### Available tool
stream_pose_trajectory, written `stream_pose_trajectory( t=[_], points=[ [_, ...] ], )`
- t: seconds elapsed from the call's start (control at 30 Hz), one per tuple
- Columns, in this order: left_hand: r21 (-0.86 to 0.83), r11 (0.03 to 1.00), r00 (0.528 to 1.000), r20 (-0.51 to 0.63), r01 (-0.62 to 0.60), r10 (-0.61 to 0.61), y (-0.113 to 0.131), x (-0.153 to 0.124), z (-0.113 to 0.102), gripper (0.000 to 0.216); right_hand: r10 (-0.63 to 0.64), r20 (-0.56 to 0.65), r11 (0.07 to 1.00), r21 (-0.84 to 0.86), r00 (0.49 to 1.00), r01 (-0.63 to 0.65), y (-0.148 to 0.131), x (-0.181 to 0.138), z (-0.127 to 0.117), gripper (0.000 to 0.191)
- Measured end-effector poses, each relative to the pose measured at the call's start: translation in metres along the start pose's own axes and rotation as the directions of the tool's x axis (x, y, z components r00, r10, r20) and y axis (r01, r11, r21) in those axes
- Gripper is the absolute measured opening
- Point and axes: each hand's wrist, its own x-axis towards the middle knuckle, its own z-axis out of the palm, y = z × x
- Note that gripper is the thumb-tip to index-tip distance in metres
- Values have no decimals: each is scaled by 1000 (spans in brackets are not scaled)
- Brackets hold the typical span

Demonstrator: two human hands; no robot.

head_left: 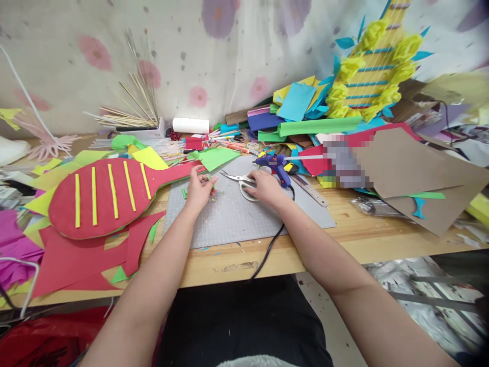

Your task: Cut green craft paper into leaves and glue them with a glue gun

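Note:
My left hand (199, 187) rests on the grey cutting mat (229, 219), fingers pinched on a small green foam scrap (209, 178). Another small green piece (184, 193) lies just left of that hand. My right hand (263, 186) lies over the white handles of a pair of scissors (237, 178), whose metal blades point left toward the left hand. A blue glue gun (275, 165) sits just behind the right hand, its black cord (272, 244) running off the table's front edge.
A red guitar-shaped foam cutout (110, 196) with yellow strips lies left of the mat, over red scraps. Coloured paper piles, a brown cardboard sheet (412, 173) and a yellow-flowered guitar shape (372, 71) fill the right. Wooden sticks (130, 114), a white roll (190, 125) and a metal ruler (311, 189) are nearby.

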Motion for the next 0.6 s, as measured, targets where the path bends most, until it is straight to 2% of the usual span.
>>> stream_pose_trajectory(
  t=[0.1, 0.2, 0.3, 0.33, 0.4, 0.47, 0.53, 0.6],
  points=[
    [73, 997, 1000, 17, 3, -4, 2, -3, 0, 51, 12, -5, 1000, 7, 1000, -12, -1, 0, -1, 28],
    [171, 984, 999, -11, -48, 50, 7, -3, -7, 40, 14, -13, 1000, 17, 1000, -13, -1, 0, 0, 26],
    [296, 952, 986, -118, -75, 115, 19, 4, -29, 31, 9, -21, 1000, 27, 1000, -8, 0, 0, 2, 25],
    [332, 941, 973, -185, -67, 134, 24, 7, -39, 27, 7, -24, 1000, 27, 1000, -6, 1, 1, 3, 25],
    [414, 910, 937, -306, -28, 168, 32, 13, -59, 22, 3, -28, 1000, 24, 1000, -2, 1, 1, 5, 24],
    [516, 856, 916, -359, 34, 179, 36, 17, -76, 21, 7, -33, 1000, 23, 999, -6, 1, 2, 6, 24],
    [614, 785, 935, -321, 83, 152, 37, 18, -84, 22, 16, -37, 1000, 28, 999, -15, 1, 2, 7, 24],
    [706, 702, 968, -231, 98, 97, 34, 16, -81, 22, 19, -39, 999, 30, 999, -18, 1, 2, 7, 24]
  ],
)
